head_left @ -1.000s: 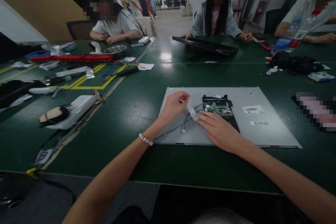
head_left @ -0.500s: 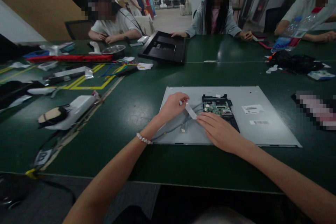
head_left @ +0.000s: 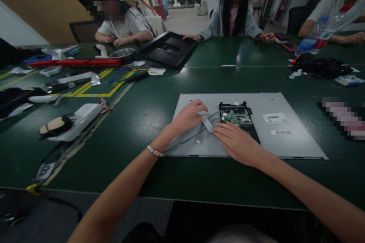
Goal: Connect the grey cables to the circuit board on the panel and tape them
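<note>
A short whitish strip of tape (head_left: 207,124) stretches slantwise between my two hands over the grey metal back of a display panel (head_left: 291,148). Its upper left end is pinched in the bent fingers of my left hand (head_left: 189,115), which wears a beaded bracelet. At the lower right end, my right hand (head_left: 239,142) grips the strip with its fingertips, the palm low over the panel. Blue-grey cables (head_left: 185,141) run beneath the strip, toward a green circuit board (head_left: 236,117) in a black bracket. My right fingers hide part of that bracket.
Across the green table, a co-worker's hand (head_left: 191,37) holds a black monitor housing (head_left: 168,50). Tools, wires and a power strip (head_left: 82,121) lie to the left. A pixelated phone-like object (head_left: 342,119), black plastic (head_left: 319,64) and bottles (head_left: 310,40) are on the right.
The tape and my left fingers have come slightly lower, closer to the cables. My right hand has barely shifted. Across the table, the black housing has tilted down and moved left.
</note>
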A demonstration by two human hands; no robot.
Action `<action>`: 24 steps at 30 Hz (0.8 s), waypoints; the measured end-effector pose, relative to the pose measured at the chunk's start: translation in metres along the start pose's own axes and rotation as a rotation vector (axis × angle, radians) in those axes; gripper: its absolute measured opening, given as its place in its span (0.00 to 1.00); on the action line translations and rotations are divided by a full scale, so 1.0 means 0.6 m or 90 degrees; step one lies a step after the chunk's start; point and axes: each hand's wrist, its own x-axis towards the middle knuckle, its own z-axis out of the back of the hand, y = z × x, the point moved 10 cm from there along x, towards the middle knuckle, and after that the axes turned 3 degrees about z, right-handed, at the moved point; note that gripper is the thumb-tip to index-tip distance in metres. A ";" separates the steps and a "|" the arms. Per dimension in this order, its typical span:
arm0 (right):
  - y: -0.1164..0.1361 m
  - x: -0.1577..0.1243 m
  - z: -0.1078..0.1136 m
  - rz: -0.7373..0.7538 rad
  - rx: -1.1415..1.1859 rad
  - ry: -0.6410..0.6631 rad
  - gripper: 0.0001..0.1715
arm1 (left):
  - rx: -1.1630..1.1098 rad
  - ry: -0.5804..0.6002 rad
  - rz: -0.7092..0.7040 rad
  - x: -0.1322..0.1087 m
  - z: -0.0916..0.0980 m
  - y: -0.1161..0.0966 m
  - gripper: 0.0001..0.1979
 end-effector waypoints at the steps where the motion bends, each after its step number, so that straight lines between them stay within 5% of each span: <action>1: 0.000 0.000 0.000 0.001 0.002 0.003 0.26 | -0.007 0.010 -0.003 0.000 -0.001 -0.003 0.12; 10: 0.001 0.000 -0.003 0.006 -0.001 0.023 0.24 | -0.077 0.125 -0.033 -0.006 -0.025 -0.018 0.05; 24: 0.026 0.002 0.003 0.047 0.005 0.069 0.24 | -0.073 0.189 0.055 -0.015 -0.040 -0.003 0.24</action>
